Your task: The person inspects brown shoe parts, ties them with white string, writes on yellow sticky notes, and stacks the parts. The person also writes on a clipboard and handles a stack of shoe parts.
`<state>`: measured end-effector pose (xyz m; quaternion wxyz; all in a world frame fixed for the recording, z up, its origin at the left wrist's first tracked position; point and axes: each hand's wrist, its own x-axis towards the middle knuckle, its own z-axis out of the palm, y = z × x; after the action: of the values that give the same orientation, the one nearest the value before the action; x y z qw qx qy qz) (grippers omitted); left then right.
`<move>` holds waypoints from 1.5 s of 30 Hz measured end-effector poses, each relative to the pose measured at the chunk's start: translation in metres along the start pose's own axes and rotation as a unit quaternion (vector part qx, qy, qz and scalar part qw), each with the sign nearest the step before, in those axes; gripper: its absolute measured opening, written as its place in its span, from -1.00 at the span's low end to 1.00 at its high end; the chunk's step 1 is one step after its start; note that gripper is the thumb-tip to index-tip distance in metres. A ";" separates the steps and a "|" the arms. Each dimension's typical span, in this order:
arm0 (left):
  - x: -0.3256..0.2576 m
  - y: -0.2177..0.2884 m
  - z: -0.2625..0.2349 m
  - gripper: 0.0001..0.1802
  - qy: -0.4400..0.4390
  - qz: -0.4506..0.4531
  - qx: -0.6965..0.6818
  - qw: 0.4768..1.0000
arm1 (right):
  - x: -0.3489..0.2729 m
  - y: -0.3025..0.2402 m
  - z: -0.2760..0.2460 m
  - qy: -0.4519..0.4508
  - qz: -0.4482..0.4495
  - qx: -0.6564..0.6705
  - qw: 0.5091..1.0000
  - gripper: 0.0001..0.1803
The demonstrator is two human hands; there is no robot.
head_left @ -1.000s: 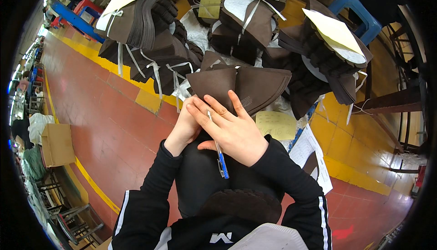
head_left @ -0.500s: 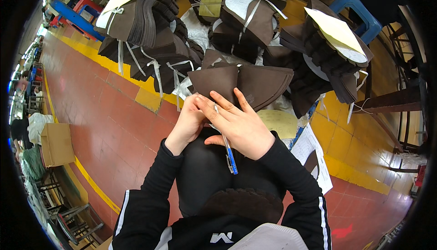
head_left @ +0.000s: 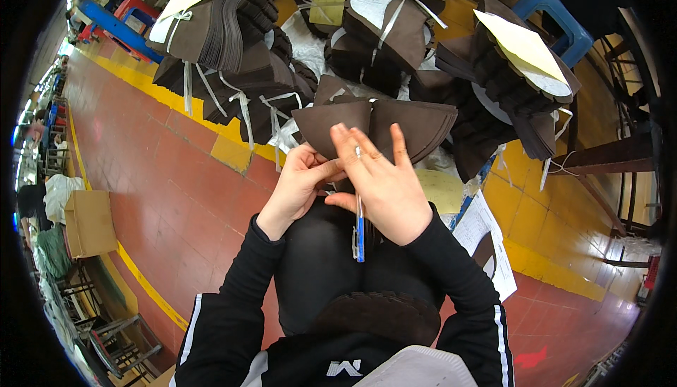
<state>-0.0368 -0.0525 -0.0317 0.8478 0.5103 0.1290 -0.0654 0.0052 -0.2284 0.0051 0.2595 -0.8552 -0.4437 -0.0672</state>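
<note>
Dark brown flat cut pieces [head_left: 416, 130] with curved outer edges lie fanned in a stack in front of me. My left hand [head_left: 293, 186] is closed at their near lower edge, thumb and fingers pinched on it. My right hand [head_left: 388, 193] lies over the near part of the stack, its fingers stretched and partly spread. A blue-and-clear pen [head_left: 360, 235] is tucked between its fingers, its blue end pointing back toward my lap. Another dark brown piece with a scalloped edge [head_left: 381, 316] rests on my lap. The right hand hides part of the pieces below it.
Tied bundles of brown pieces stand at left [head_left: 229, 34], centre [head_left: 381, 34] and right [head_left: 493, 63], with paper sheets on top. White printed paper [head_left: 486, 246] lies right of my knees. A blue stool [head_left: 557, 20] stands far right, a cardboard box [head_left: 90, 223] at left.
My right hand has shifted slightly right, and its fingers have lifted and drawn apart from the left hand. The pen has turned more upright. The left hand has barely moved.
</note>
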 end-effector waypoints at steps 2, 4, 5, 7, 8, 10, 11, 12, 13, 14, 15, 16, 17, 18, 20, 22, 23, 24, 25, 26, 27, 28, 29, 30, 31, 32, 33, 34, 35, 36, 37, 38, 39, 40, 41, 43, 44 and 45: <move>0.002 0.000 -0.002 -0.77 -0.018 -0.003 -0.003 1.000 | -0.001 0.000 0.000 0.020 0.052 -0.006 0.998 0.09; 0.003 0.001 -0.002 -0.77 -0.025 -0.007 0.004 1.000 | -0.002 0.008 0.008 0.049 0.094 0.017 0.994 0.12; 0.002 0.001 -0.002 -0.77 -0.027 -0.009 0.009 1.000 | -0.002 0.009 0.011 0.059 0.110 0.013 0.992 0.14; 0.002 0.001 -0.002 -0.76 -0.026 -0.002 0.004 1.000 | 0.000 0.005 0.007 0.028 0.068 -0.005 0.997 0.15; 0.002 -0.001 -0.002 -0.76 -0.027 0.001 0.001 1.000 | 0.000 0.002 0.005 0.013 0.048 -0.015 0.999 0.15; -0.001 0.001 0.005 -0.85 0.003 -0.001 -0.006 1.000 | 0.000 -0.004 0.004 -0.009 -0.016 0.003 1.000 0.13; -0.002 -0.002 0.001 -0.88 -0.001 0.008 -0.023 1.000 | 0.000 -0.008 0.003 -0.027 -0.054 0.017 0.998 0.11; -0.002 -0.005 -0.006 -0.90 -0.005 0.017 -0.041 0.999 | 0.000 -0.011 0.003 -0.038 -0.077 0.054 0.995 0.07; -0.002 -0.007 -0.010 -0.93 -0.010 0.025 -0.058 0.998 | 0.001 -0.015 0.001 -0.070 -0.095 0.073 0.990 0.06; -0.004 0.000 0.005 -0.97 0.093 0.011 -0.039 0.995 | 0.000 -0.016 0.003 -0.053 -0.124 0.089 0.987 0.07; -0.002 0.001 -0.007 -0.94 0.030 -0.004 0.007 1.000 | -0.001 -0.016 0.005 -0.035 -0.152 0.104 0.982 0.07; -0.005 -0.004 -0.003 -0.93 0.043 0.009 -0.016 0.999 | 0.000 -0.016 0.002 -0.021 -0.132 0.097 0.986 0.08; -0.007 -0.003 -0.002 -0.91 0.026 0.011 -0.021 0.999 | 0.002 -0.017 -0.003 -0.007 -0.114 0.092 0.989 0.09; -0.008 -0.003 -0.002 -0.88 0.007 0.013 -0.026 1.000 | 0.004 -0.016 -0.006 0.007 -0.095 0.087 0.992 0.10; -0.003 0.008 0.001 -0.79 -0.070 -0.003 0.005 0.998 | 0.007 -0.010 -0.003 0.064 0.001 0.073 0.995 0.15; 0.000 0.000 0.001 -0.80 -0.039 0.019 0.018 0.999 | 0.006 -0.001 0.007 0.064 0.062 0.050 0.995 0.16; 0.000 0.001 0.003 -0.81 -0.037 0.015 0.020 0.999 | 0.005 -0.002 0.008 0.046 0.033 0.052 0.997 0.16; 0.000 -0.003 -0.004 -0.84 -0.029 0.011 0.017 0.999 | 0.003 -0.004 0.008 0.028 0.004 0.055 0.998 0.15; 0.000 -0.011 -0.017 -0.86 -0.022 0.006 0.014 1.000 | 0.002 -0.006 0.008 0.010 -0.025 0.058 0.998 0.14; 0.000 -0.011 -0.017 -0.88 -0.015 0.000 0.009 1.000 | 0.003 -0.008 0.005 -0.013 -0.054 0.069 0.996 0.10; -0.006 -0.003 0.004 -0.95 0.045 0.027 0.001 0.999 | 0.002 -0.011 0.004 -0.037 -0.080 0.085 0.993 0.07; -0.004 -0.012 -0.010 -0.95 0.044 0.037 -0.050 0.997 | 0.001 -0.013 0.006 -0.046 -0.114 0.097 0.988 0.06; -0.005 -0.009 -0.009 -0.95 0.037 0.028 -0.042 0.998 | 0.001 -0.014 0.008 -0.054 -0.149 0.110 0.981 0.06; -0.005 -0.007 -0.009 -0.94 0.031 0.018 -0.034 0.999 | 0.002 -0.015 0.007 -0.048 -0.154 0.128 0.979 0.08; -0.006 -0.004 -0.008 -0.93 0.024 0.009 -0.027 0.999 | 0.003 -0.016 0.004 -0.031 -0.137 0.118 0.983 0.09; -0.009 -0.005 -0.003 -0.92 0.043 0.002 -0.040 0.998 | 0.004 -0.015 0.000 -0.016 -0.121 0.109 0.986 0.10; -0.009 0.003 0.006 -0.90 0.032 0.010 -0.020 0.999 | 0.005 -0.013 -0.002 0.000 -0.104 0.100 0.990 0.11; -0.009 0.010 0.014 -0.88 0.021 0.020 0.001 1.000 | 0.007 -0.010 -0.001 0.055 -0.064 0.106 0.991 0.15; -0.003 0.008 0.004 -0.83 -0.020 -0.008 0.054 0.998 | 0.009 -0.007 0.001 0.083 -0.010 0.101 0.991 0.16; -0.001 0.005 -0.001 -0.82 -0.017 -0.019 0.053 0.998 | 0.011 -0.003 0.004 0.096 0.030 0.087 0.991 0.17; -0.001 0.002 -0.004 -0.81 -0.014 -0.031 0.052 0.998 | 0.011 0.001 0.009 0.109 0.069 0.072 0.989 0.18; 0.000 0.003 -0.003 -0.82 -0.015 -0.039 0.047 0.998 | 0.010 0.005 0.012 0.081 0.064 0.057 0.993 0.18; -0.001 0.003 -0.002 -0.83 -0.012 -0.024 0.033 0.999 | 0.009 0.004 0.012 0.066 0.037 0.060 0.995 0.17; -0.002 0.003 0.001 -0.85 -0.009 -0.008 0.019 1.000 | 0.007 0.001 0.012 0.051 0.010 0.063 0.997 0.16; -0.003 0.003 0.003 -0.86 -0.006 0.007 0.005 1.000 | 0.006 -0.001 0.013 0.035 -0.018 0.066 0.997 0.16; -0.005 -0.003 0.002 -0.93 0.047 0.018 0.002 0.999 | 0.006 -0.009 0.008 -0.011 -0.069 0.094 0.993 0.11; -0.005 -0.003 0.003 -0.98 0.070 0.017 -0.032 0.997 | 0.005 -0.012 0.009 -0.023 -0.090 0.103 0.990 0.10; -0.005 -0.005 0.002 -0.97 0.092 0.014 -0.036 0.995 | 0.004 -0.014 0.010 -0.036 -0.110 0.113 0.987 0.10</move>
<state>-0.0424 -0.0569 -0.0331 0.8510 0.4851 0.2010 -0.0014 -0.0045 -0.2139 0.0034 0.3293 -0.7681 -0.5490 -0.0143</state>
